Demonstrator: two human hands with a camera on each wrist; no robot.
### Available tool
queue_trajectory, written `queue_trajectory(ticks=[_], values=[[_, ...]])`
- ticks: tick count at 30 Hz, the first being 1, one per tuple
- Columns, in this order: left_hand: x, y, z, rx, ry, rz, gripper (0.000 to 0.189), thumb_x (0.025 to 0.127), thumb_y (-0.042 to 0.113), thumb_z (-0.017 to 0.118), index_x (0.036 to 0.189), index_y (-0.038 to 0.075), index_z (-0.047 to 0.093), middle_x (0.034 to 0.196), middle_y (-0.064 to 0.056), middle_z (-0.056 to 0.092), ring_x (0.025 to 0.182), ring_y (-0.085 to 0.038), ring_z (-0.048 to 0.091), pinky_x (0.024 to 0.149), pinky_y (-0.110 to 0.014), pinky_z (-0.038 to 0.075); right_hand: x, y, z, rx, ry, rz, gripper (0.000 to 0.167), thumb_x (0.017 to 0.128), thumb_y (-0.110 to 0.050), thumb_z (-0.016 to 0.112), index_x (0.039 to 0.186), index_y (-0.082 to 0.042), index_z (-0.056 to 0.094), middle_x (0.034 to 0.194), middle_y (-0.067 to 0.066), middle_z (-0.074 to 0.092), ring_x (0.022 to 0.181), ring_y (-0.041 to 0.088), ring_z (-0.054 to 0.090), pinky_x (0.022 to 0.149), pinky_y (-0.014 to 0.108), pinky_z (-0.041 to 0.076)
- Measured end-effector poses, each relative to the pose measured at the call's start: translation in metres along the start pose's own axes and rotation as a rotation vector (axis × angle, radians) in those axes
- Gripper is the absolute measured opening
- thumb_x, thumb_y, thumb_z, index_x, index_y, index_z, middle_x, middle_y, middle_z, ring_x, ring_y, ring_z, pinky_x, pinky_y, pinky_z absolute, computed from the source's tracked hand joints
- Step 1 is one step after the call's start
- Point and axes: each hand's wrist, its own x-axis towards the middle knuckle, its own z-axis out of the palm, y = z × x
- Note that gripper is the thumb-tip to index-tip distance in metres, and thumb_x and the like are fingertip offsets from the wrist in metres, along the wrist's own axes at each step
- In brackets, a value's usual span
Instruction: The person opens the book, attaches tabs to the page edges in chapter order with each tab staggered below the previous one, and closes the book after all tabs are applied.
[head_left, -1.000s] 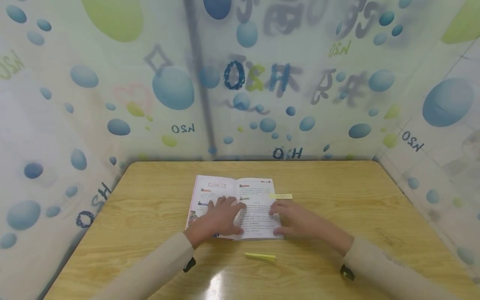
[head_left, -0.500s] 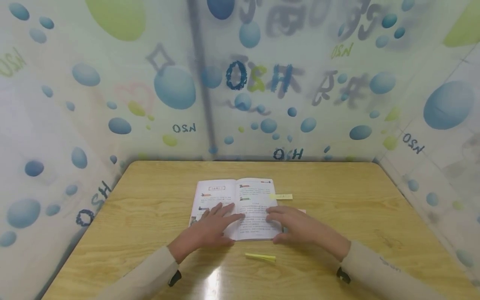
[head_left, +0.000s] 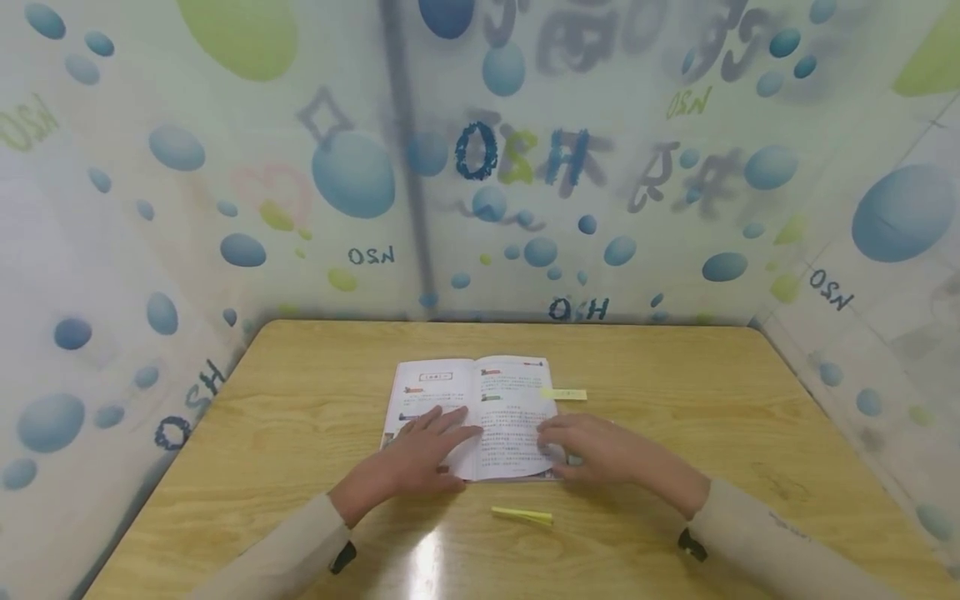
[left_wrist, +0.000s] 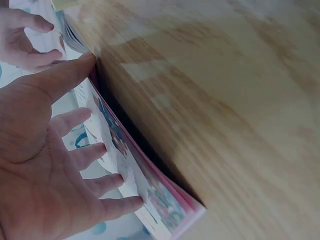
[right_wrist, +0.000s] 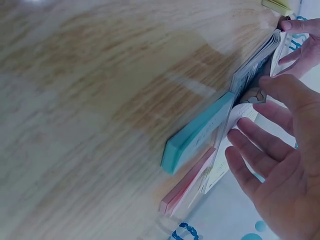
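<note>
An open book with printed text and small coloured pictures lies on the table. My left hand rests over the lower left page with fingers spread; in the left wrist view the thumb lies along the book's bottom edge. My right hand is at the outer edge of the right page, its fingertips touching it, with thumb and fingers apart. The right page's lower corner is lifted and curled, showing a picture beneath. In the right wrist view the curled page is beside the fingertips.
A yellow sticky tab sticks out from the right page. A yellow strip lies on the wooden table in front of the book. A teal block and a pink block sit by the book's right edge. Patterned walls surround the table.
My left hand has slid left and toward me from the middle of the book. My right hand's fingertips have moved slightly, and the right page's lower corner has come up.
</note>
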Motion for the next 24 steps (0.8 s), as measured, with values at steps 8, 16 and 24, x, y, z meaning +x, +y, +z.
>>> queue_trajectory(ticks=[8,16,24], values=[[-0.011,-0.01,0.002,0.01,0.064,0.041,0.068,0.09,0.033,0.079,0.148,0.012,0.05,0.16,-0.019,0.033,0.142,-0.051,0.027,0.109,-0.068,0.029,0.0,0.0,0.003,-0.023,0.06,-0.06,0.027,0.091,-0.017,0.074,0.117,-0.011,0.071,0.125,0.004,0.066,0.117,0.02,0.061,0.1,0.038,0.049],[-0.006,-0.007,0.006,0.034,0.131,0.065,0.067,0.092,0.043,0.076,0.145,0.009,0.052,0.156,-0.021,0.037,0.141,-0.049,0.032,0.111,-0.063,0.028,0.001,0.005,-0.003,-0.088,0.15,-0.086,0.037,0.081,-0.006,0.079,0.117,-0.01,0.07,0.121,0.003,0.065,0.113,0.02,0.061,0.097,0.037,0.051],[0.012,0.014,0.013,0.098,0.252,0.079,0.077,0.088,0.056,0.074,0.144,0.009,0.051,0.151,-0.018,0.045,0.138,-0.044,0.039,0.113,-0.057,0.029,0.005,0.001,-0.012,-0.086,0.24,-0.099,0.037,0.079,-0.006,0.084,0.112,-0.011,0.07,0.118,0.003,0.066,0.11,0.021,0.061,0.094,0.038,0.052]])
